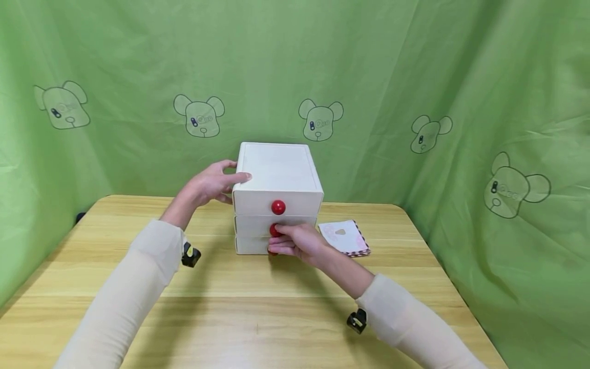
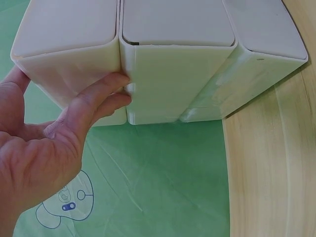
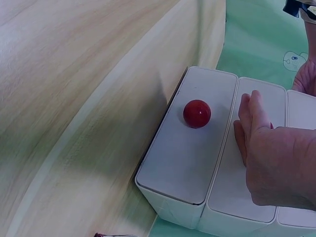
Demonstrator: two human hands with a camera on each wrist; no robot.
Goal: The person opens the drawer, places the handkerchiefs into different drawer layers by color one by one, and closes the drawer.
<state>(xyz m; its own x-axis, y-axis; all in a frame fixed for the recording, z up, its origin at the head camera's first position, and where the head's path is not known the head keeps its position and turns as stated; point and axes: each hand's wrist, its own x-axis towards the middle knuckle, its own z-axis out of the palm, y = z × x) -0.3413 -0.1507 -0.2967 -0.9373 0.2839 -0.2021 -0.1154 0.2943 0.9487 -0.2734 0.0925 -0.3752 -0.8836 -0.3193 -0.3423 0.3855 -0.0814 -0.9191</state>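
A white cabinet of three stacked drawers [image 1: 281, 166] stands on the table, its drawer fronts flush. My left hand [image 1: 215, 182] braces its upper left side, the thumb over the top edge. In the left wrist view, straight fingers [image 2: 101, 94] lie against the side wall. At the middle drawer, my right hand [image 1: 301, 243] pinches the red knob [image 1: 274, 229] between thumb and forefinger, its other fingers extended below. Above is the top drawer's round red knob [image 1: 278, 207]. The right wrist view shows the bottom red knob [image 3: 196, 113] untouched; the right hand hides the middle one there.
Right of the cabinet lies a stack of square printed napkins [image 1: 342, 234] with checkered edges. The wooden table [image 1: 221, 307] runs in front. A green curtain [image 1: 276, 66] with bear outlines hangs behind and along both sides.
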